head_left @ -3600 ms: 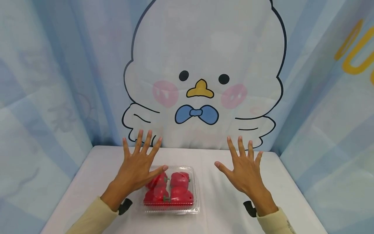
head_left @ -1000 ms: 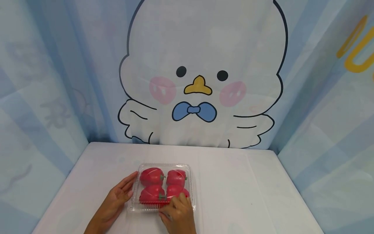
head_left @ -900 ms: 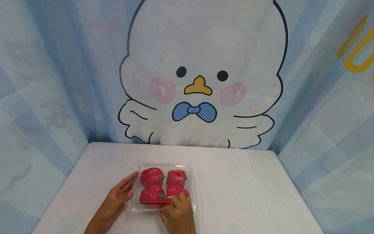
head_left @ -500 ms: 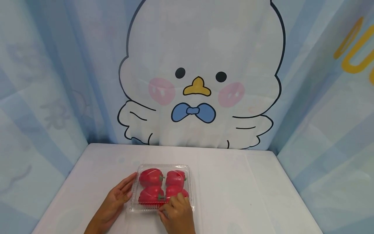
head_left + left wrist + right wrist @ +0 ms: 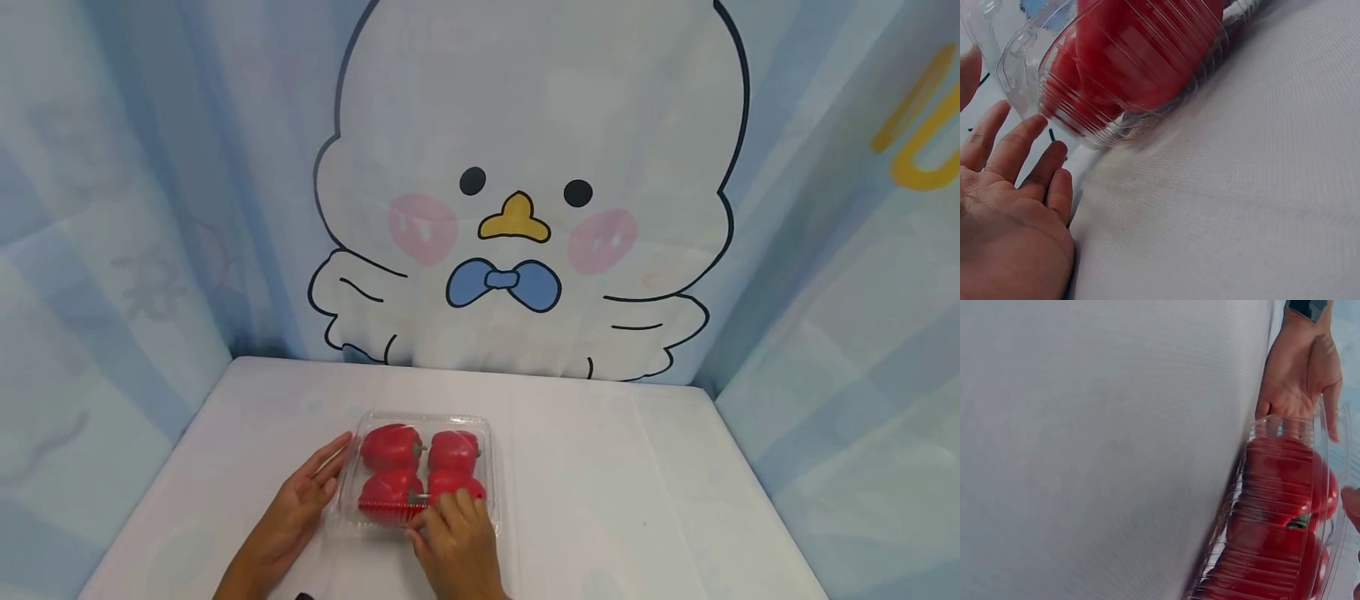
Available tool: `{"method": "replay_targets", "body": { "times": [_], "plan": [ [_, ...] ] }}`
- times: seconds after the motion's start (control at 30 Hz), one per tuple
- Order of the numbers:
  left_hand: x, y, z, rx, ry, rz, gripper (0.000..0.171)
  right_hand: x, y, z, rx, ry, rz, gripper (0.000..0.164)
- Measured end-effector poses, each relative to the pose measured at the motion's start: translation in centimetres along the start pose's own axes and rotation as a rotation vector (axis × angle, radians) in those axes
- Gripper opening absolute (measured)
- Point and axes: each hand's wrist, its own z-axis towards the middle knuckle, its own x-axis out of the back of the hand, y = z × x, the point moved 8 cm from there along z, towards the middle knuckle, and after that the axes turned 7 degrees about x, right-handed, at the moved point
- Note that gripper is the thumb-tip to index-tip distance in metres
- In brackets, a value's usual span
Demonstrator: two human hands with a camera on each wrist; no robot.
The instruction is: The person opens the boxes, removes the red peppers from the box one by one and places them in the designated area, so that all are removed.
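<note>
A clear plastic clamshell box (image 5: 345, 512) holding several red bell peppers (image 5: 392, 447) with green stems stands on the white table. My left hand (image 5: 296, 504) lies along the box's left side, fingers extended; in the left wrist view the fingertips of my left hand (image 5: 1010, 212) are at the ribbed wall. Curled fingers of my right hand (image 5: 459, 542) pinch the front edge of the lid, covering part of the front right pepper. In the right wrist view, the lid's rim stands apart from the base's rim, and only fingertips of my right hand (image 5: 1352, 506) show.
The white table (image 5: 600, 483) reaches back to a blue curtain (image 5: 202, 275) printed with a cartoon bird. Curtain walls also close off the left and right sides. A dark wrist strap (image 5: 1308, 307) shows on the left wrist.
Both hands came down from above the table to the box. Over the last half second the lid's front edge has risen slightly with my right hand; my left hand has hardly moved.
</note>
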Motion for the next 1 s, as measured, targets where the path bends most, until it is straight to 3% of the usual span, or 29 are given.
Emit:
{"method": "replay_targets", "body": {
  "times": [0.23,0.7,1.0],
  "plan": [
    [0.11,0.26,0.08,-0.015,-0.016,-0.02,0.065,-0.02,0.24,0.2,-0.048,-0.028,0.054,0.033],
    [0.49,-0.44,-0.04,0.009,-0.012,-0.104,0.076,0.22,0.39,0.14,-0.068,0.004,0.123,0.027],
    [0.23,-0.19,-0.18,0.015,-0.034,-0.102,0.076,0.32,0.91,0.36,-0.168,-0.027,0.162,0.027]
  ]
}}
